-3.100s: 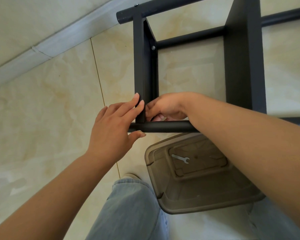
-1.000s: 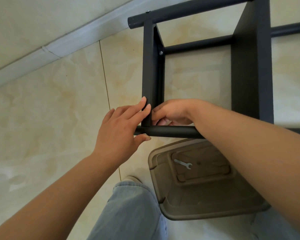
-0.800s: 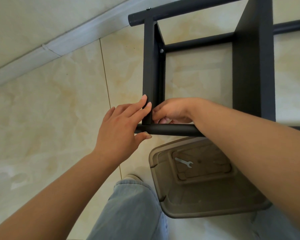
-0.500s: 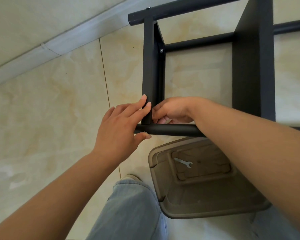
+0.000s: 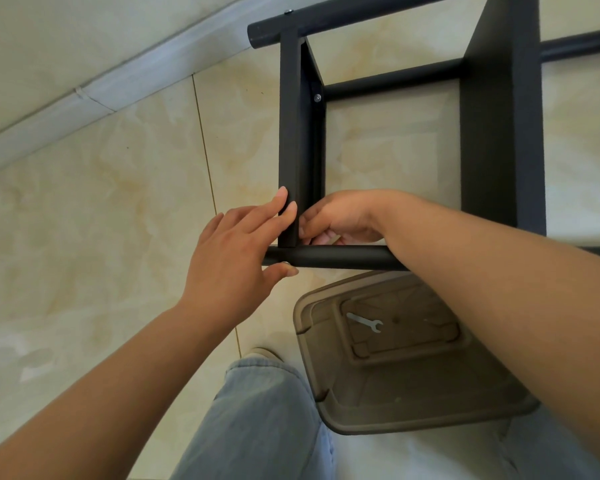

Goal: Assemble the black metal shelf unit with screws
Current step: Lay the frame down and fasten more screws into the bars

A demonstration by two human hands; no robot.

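Where hands meet, black shelf frame: matte, tube-and-panel, screwed.

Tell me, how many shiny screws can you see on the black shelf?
2: one screw inside the far corner where the bar meets the panel, one screw on top of the far tube. More may hide behind the right hand.

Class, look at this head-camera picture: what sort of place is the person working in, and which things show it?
Probably a room in a home: a glossy marble-look tiled floor meets a pale skirting board, and a brown plastic bin holds a small spanner.
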